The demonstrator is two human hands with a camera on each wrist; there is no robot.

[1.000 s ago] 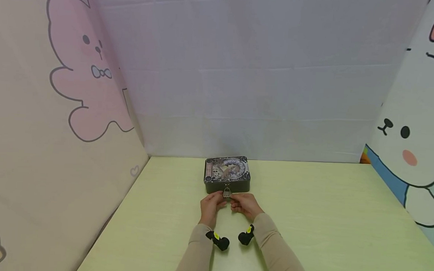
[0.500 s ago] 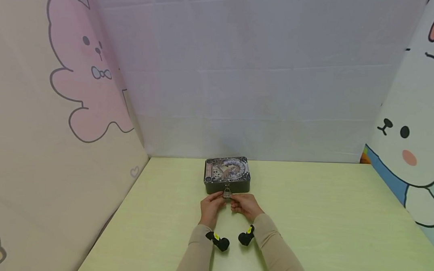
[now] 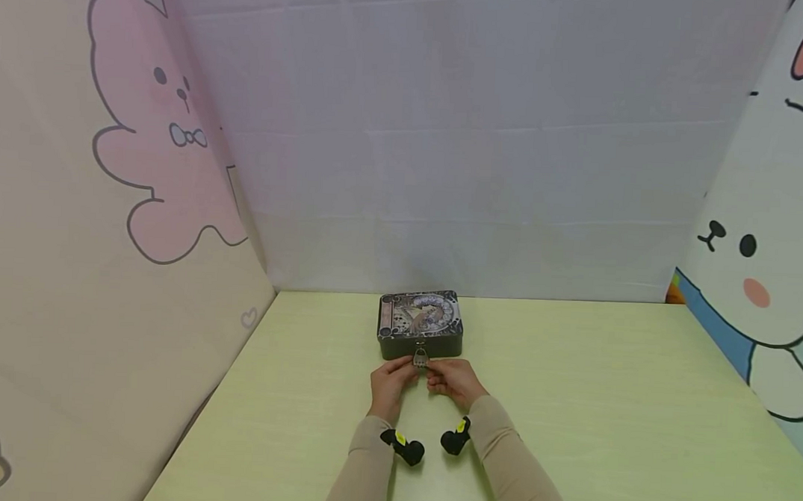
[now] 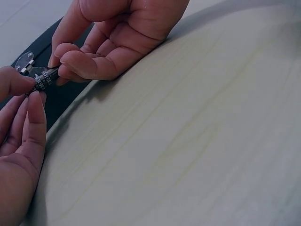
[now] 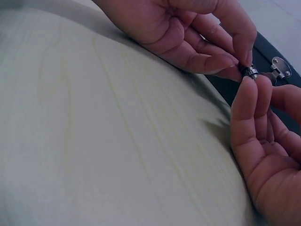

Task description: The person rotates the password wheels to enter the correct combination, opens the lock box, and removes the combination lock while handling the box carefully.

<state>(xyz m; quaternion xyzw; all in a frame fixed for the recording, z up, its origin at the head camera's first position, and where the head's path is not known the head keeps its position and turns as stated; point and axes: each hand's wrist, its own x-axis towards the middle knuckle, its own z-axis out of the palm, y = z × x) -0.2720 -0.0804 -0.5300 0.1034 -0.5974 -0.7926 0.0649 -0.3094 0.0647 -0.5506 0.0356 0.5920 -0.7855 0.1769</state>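
A small metal combination padlock hangs at the front of a dark tin box with a decorated lid. In the left wrist view, numbered dials ring the lock beside the box's metal clasp. From the left, my left hand pinches one end of the padlock, the thumb at the dials. My right hand pinches the opposite end between thumb and finger. Fingertips cover part of the lock in both wrist views. The box's lid is down.
The pale green table extends widely to both sides. Right behind the box stands a white cloth wall. Side panels with cartoon rabbits flank the table. A small black wrist camera is strapped to each sleeve.
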